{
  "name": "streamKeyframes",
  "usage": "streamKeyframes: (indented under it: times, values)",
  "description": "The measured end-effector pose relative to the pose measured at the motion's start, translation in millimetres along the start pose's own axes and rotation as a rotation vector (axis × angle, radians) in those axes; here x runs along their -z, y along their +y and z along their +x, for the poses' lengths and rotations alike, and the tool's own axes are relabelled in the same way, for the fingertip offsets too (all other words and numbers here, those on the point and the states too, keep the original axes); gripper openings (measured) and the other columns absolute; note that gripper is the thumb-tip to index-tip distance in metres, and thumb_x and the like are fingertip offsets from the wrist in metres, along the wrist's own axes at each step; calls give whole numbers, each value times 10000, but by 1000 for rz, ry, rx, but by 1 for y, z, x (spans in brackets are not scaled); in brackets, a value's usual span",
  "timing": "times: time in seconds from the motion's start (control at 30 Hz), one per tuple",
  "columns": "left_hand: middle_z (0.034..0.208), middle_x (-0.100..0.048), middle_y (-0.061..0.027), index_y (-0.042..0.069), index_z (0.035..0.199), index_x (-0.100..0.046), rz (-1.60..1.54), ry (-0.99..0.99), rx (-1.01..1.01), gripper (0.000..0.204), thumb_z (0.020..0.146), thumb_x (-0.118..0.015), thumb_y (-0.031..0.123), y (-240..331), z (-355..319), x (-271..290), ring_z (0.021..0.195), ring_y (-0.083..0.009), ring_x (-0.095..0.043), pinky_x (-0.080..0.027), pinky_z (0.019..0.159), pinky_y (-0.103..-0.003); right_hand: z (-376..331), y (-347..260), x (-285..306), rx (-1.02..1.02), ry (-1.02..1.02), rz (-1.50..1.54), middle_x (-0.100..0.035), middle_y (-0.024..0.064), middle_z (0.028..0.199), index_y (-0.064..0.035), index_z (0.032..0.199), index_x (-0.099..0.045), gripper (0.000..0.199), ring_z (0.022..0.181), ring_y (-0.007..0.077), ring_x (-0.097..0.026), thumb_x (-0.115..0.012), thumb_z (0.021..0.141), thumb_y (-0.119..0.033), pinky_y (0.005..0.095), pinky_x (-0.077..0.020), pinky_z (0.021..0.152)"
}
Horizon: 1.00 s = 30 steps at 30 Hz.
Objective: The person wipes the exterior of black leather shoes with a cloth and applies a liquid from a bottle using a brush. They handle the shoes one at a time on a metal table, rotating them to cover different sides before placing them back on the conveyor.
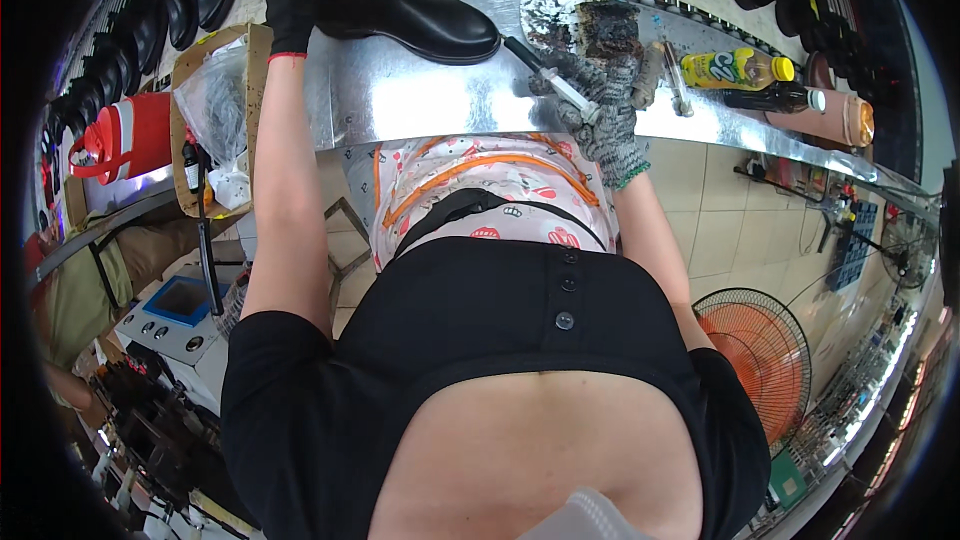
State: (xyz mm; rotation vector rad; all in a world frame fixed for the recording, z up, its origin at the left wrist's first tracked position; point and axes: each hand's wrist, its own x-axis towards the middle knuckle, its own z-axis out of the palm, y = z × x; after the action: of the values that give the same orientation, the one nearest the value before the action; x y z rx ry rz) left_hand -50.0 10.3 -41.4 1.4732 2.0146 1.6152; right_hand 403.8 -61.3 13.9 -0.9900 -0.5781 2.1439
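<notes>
Right hand (600,115) pinches brush (550,75); left hand (292,2) clamps boot (410,10), toe pointing right.

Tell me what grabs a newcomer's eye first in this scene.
A glossy black boot lies on the shiny metal bench, its top gripped by the left hand in a black glove. Right of it, the right hand in a grey knit glove holds a brush. A red fan stands on the floor, lower right.
</notes>
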Motion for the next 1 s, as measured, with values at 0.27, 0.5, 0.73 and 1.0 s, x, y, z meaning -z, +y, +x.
streamKeyframes:
  times: [0.27,0.5,0.73,1.0]
  values:
    - [925,-634,-113,57,1003,-495,158,14,-106,554,744,-691,506,71,-45,25,859,-283,-635,-470,759,-374,7,-5,-2,218,251,-277,-652,130,1027,-161,1257,-441,525,513,113,-551,-348,933,-564,197,-378,366]
    - [758,-585,-58,57,936,-491,284,-75,28,650,570,-841,464,164,-101,29,678,-183,-589,-483,633,-301,23,9,15,656,388,-777,-639,165,1043,-203,1242,-338,427,415,156,-523,-421,940,-494,231,-377,317]
    - [745,-542,-31,46,938,-487,281,-215,137,603,585,-866,356,212,-136,27,646,-110,-533,-455,596,-242,32,15,27,862,369,-1135,-644,167,996,-197,1246,-319,436,399,162,-516,-444,937,-479,231,-367,306]
    - [771,-580,-45,23,1092,-450,-56,-446,380,607,646,-835,167,210,-152,31,658,-86,-576,-463,574,-205,12,7,4,595,271,-1137,-598,152,1011,-92,1223,-472,498,709,249,-572,-617,769,-238,341,-459,584]
